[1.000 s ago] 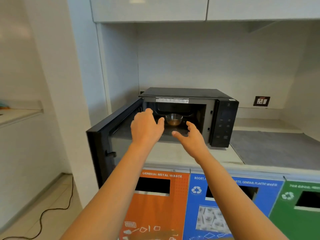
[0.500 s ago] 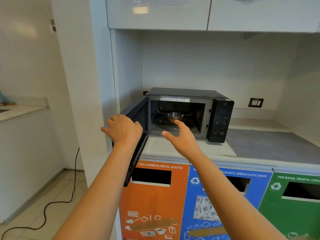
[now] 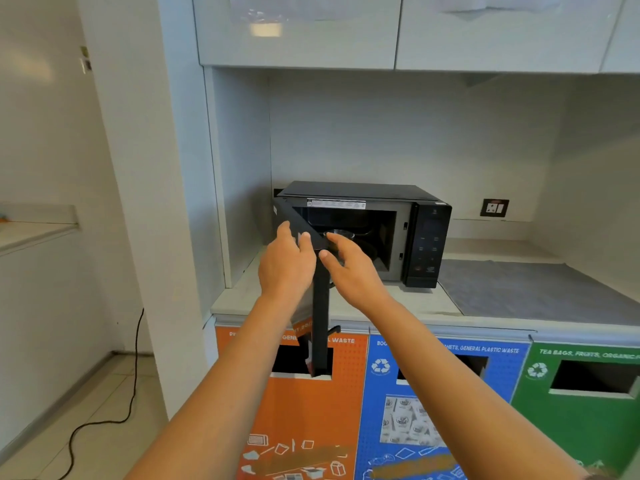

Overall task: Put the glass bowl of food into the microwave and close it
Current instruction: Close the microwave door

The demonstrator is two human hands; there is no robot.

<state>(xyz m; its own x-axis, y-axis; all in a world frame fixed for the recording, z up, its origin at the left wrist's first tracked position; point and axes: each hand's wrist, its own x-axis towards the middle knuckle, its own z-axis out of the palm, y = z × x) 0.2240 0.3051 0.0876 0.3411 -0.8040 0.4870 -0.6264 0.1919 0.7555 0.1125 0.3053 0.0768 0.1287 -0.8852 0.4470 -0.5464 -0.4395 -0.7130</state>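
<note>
a: head view first. where is the glass bowl (image 3: 341, 234)?

b: centre of the frame, inside the black microwave (image 3: 363, 233), low in the cavity. only its rim shows above the right hand. the food in it is too hidden to make out.

a: and the microwave door (image 3: 320, 299)?

b: partly open, swung out toward the camera so that it shows nearly edge-on, a dark vertical strip running down the middle of the frame over the orange bin front (image 3: 311, 410).

a: the left hand (image 3: 285, 268)?

b: left of centre, pressed flat against the outer side of the door near its top edge, fingers spread and released, not gripping anything.

a: the right hand (image 3: 351, 271)?

b: just right of the door edge, palm turned toward it, fingers loose and apart. empty. whether it touches the door i cannot tell.

a: what is around it all?

b: the microwave stands on a pale tabletop (image 3: 398, 306); a grey mat (image 3: 536, 289) lies at right. a blue bin front (image 3: 443, 410) and a green bin front (image 3: 588, 410) fill the lower right. a black cable (image 3: 104, 420) trails on the floor, lower left.
</note>
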